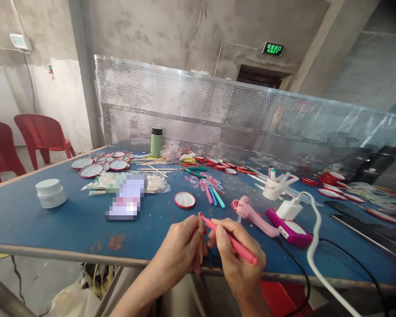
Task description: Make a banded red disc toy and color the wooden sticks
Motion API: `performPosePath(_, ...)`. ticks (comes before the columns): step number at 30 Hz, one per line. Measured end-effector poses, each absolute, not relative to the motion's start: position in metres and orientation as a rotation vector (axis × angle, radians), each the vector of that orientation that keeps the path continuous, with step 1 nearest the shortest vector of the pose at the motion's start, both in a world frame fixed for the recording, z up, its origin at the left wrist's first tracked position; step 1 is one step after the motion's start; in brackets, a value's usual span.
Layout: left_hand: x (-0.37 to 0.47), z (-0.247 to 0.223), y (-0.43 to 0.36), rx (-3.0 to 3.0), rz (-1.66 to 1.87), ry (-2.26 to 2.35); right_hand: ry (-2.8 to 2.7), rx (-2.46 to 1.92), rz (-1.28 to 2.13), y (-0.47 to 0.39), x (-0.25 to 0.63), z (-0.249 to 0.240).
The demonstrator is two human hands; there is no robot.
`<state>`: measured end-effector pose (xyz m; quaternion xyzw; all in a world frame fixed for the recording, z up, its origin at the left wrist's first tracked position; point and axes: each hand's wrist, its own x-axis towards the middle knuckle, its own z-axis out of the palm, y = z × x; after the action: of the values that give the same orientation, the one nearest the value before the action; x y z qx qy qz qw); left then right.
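My left hand (180, 242) grips a flat wooden craft stick (201, 240) upright at the table's front edge. Red colour shows at the top end of the stick. In my right hand (240, 273) is a pinkish-red marker pen (242, 250), held like a writing pen with its tip at the stick's top; whether they touch, I cannot tell. Just beyond the hands lies a round red-rimmed disc (185, 200). Several capped markers (214, 197) in pink, blue and teal rest behind it, by a pile of small colourful clips (206, 181).
A blurred phone (127, 196) leans on bagged sticks, with a white jar (51, 193) to the left. On the right are a pink handheld tool (255, 215), a purple device (290, 229), a white cable (317, 229) and a cup of pens (273, 187). A green bottle (156, 143) stands behind.
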<state>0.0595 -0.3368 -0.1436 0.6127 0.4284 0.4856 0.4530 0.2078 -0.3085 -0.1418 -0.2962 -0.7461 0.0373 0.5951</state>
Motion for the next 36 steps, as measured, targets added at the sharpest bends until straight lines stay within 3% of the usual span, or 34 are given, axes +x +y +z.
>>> performPosePath(36,0.0597,-0.1437,-0.3361,1.505,1.192,1.057,-1.720,-0.681,0.070,-0.3095,0.2069,-0.1412)
